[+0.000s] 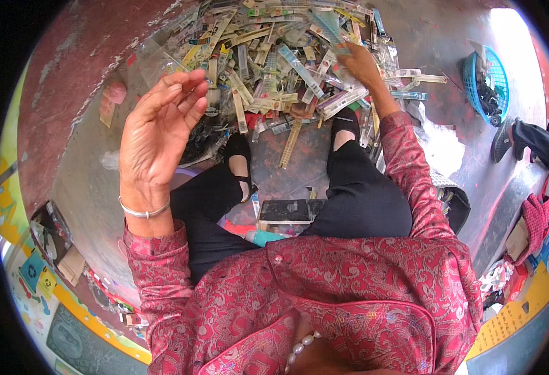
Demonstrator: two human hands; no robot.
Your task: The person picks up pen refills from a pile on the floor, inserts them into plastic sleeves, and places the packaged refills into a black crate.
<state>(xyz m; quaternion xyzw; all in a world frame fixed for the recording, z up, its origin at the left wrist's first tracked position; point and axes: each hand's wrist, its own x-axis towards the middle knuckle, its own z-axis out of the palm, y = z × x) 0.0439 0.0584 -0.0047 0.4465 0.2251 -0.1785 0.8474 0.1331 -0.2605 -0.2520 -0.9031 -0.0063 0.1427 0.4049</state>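
1. Pile of slim packaged items: lies loose on the floor ahead of the seated person's feet. A pull from within it could drag neighbouring packets off the heap.
2. Left hand: raised over the pile's left edge, fingers loosely open, empty. It offers no support to the pile.
3. Right hand: reaching into the pile's far right side, fingers pressed among packets; whether one is gripped cannot be told. A thin packet could slip free.
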